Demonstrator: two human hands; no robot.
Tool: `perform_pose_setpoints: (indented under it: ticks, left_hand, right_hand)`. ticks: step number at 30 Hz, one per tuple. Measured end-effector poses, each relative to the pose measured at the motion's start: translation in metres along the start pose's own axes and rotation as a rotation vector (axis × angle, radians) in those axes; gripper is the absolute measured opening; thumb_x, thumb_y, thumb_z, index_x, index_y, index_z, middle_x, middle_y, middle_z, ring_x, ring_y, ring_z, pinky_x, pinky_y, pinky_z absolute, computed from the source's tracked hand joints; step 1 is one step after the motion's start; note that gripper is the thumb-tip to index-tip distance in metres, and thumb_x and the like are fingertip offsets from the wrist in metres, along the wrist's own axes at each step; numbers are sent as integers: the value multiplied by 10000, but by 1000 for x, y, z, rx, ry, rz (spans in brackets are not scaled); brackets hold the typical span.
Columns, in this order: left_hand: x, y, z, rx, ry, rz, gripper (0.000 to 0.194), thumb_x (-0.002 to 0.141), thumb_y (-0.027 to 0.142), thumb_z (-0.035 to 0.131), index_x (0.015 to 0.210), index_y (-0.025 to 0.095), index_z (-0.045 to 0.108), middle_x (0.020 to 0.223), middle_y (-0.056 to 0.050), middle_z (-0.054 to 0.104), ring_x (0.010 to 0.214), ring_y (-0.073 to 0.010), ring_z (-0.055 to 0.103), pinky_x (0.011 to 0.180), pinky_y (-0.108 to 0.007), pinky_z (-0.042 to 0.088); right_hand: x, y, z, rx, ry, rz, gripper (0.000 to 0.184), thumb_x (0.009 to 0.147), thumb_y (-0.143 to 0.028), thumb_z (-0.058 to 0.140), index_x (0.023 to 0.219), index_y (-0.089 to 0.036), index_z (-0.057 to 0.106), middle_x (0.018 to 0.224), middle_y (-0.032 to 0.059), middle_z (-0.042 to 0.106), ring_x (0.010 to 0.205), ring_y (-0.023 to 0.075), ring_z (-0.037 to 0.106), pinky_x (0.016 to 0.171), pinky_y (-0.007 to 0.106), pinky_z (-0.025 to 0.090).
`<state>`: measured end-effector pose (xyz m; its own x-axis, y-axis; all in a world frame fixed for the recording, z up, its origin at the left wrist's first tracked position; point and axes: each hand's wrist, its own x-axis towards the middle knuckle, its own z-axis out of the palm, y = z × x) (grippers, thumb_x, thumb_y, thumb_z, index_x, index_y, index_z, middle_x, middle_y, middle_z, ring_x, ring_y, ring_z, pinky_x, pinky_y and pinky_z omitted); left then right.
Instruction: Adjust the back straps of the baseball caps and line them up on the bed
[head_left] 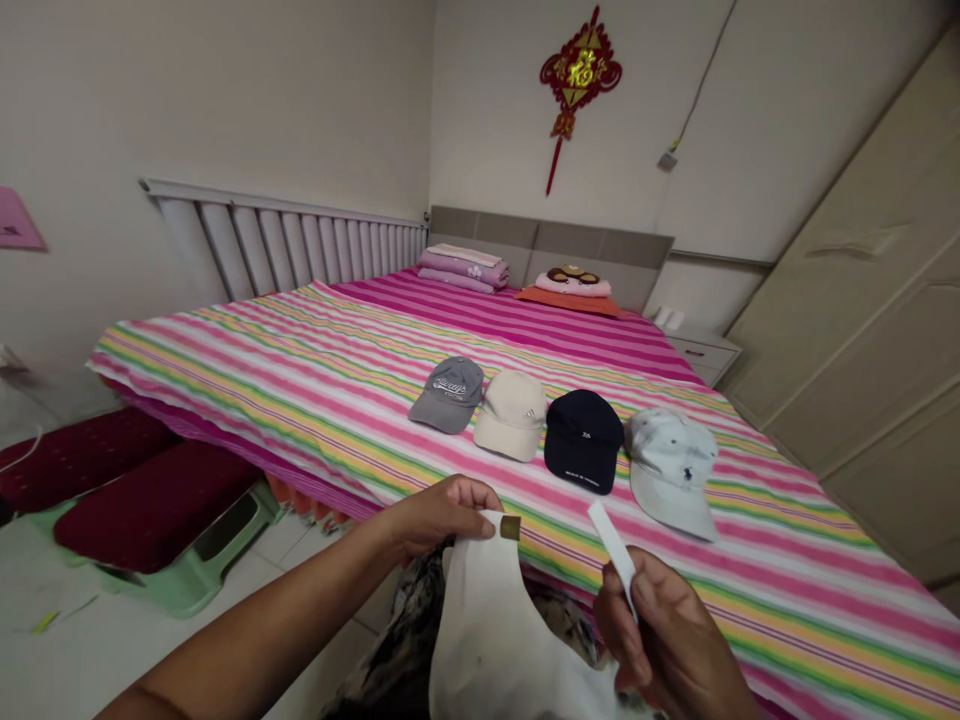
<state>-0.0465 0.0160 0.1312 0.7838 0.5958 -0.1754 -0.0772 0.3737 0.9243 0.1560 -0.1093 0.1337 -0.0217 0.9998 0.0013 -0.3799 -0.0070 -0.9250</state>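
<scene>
My left hand [457, 515] pinches the edge of a white cap [487, 630] beside a brass-coloured buckle [510, 527], low in the middle of the view. My right hand [660, 620] is closed round the cap's white strap [613, 550], whose free end sticks up past the fingers, apart from the buckle. The cap's curved back opening lies between the hands; its lower part runs out of view. Beyond them on the bed lie a grey cap [450, 395], a beige cap [511, 415], a navy cap [584, 440] and a pale grey-white cap [673, 470] in a row.
The bed [315, 375] carries a striped sheet, with folded bedding [463, 268] and a pillow stack [574, 285] near the headboard [592, 245]. Green stools [187, 580] with dark red tops stand at left. A wardrobe [862, 330] and a bedside cabinet [701, 350] are at right.
</scene>
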Motion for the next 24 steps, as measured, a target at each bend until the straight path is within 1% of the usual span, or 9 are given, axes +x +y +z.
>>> perform_pose_setpoints:
  ticks: [3, 5, 8, 11, 13, 16, 18, 21, 24]
  left_hand:
    - [1, 0, 2, 1, 29, -2, 203, 523, 204, 704, 668, 111, 598, 507, 20, 575, 368, -44, 458, 373, -147, 338]
    - [1, -1, 2, -4, 36, 10, 217, 524, 213, 714, 669, 111, 589, 525, 22, 571, 394, -45, 468, 387, -146, 346]
    - [1, -3, 1, -19, 35, 31, 241, 530, 240, 729, 664, 113, 574, 534, 31, 557, 407, -36, 461, 401, -141, 345]
    - [0, -3, 1, -50, 25, 25, 281, 519, 273, 748, 657, 120, 558, 520, 39, 552, 392, -32, 451, 393, -137, 334]
    - [-1, -3, 1, -71, 23, 23, 299, 506, 282, 760, 663, 120, 564, 527, 37, 563, 396, -37, 463, 394, -140, 340]
    - [-2, -3, 0, -89, 21, 27, 289, 518, 288, 757, 683, 111, 599, 534, 24, 578, 404, -48, 482, 406, -150, 356]
    - [-1, -3, -1, -106, 12, 30, 274, 530, 288, 753, 682, 104, 619, 518, 18, 578, 398, -52, 483, 410, -157, 361]
    - [1, -5, -2, -181, -3, 29, 265, 507, 274, 767, 641, 94, 625, 497, 9, 574, 396, -59, 486, 421, -167, 370]
    - [4, -7, -3, -251, -35, 43, 282, 486, 280, 778, 598, 74, 621, 500, -21, 581, 399, -67, 488, 420, -173, 367]
  right_hand:
    - [8, 1, 3, -15, -93, 3, 217, 781, -384, 538, 720, -177, 519, 381, -62, 448, 277, 34, 288, 325, 168, 174]
    - [13, 2, 5, -22, -126, 4, 216, 776, -376, 546, 718, -172, 511, 404, -58, 474, 268, 26, 274, 316, 168, 170]
    - [18, 0, 10, -60, -90, 26, 244, 746, -383, 583, 699, -155, 508, 425, -57, 486, 280, 8, 238, 330, 169, 146]
    - [21, -3, 15, -82, -14, 64, 273, 723, -393, 608, 658, -156, 487, 378, -81, 426, 294, 6, 201, 344, 175, 109]
    - [23, -5, 18, -92, 20, 79, 270, 720, -394, 611, 658, -162, 486, 359, -91, 396, 302, 13, 193, 352, 179, 111]
    - [26, -7, 19, -132, 26, 84, 266, 709, -390, 619, 645, -159, 504, 389, -71, 427, 332, 28, 242, 374, 186, 162]
    - [28, -8, 20, -171, 21, 95, 285, 693, -392, 630, 607, -154, 500, 411, -63, 434, 346, 28, 239, 382, 193, 157]
    - [31, -8, 21, -228, 27, 103, 324, 676, -408, 639, 559, -153, 477, 404, -70, 385, 372, 33, 221, 397, 206, 127]
    - [33, -5, 22, -244, 29, 111, 342, 668, -421, 637, 543, -156, 461, 397, -80, 331, 390, 40, 221, 410, 216, 123]
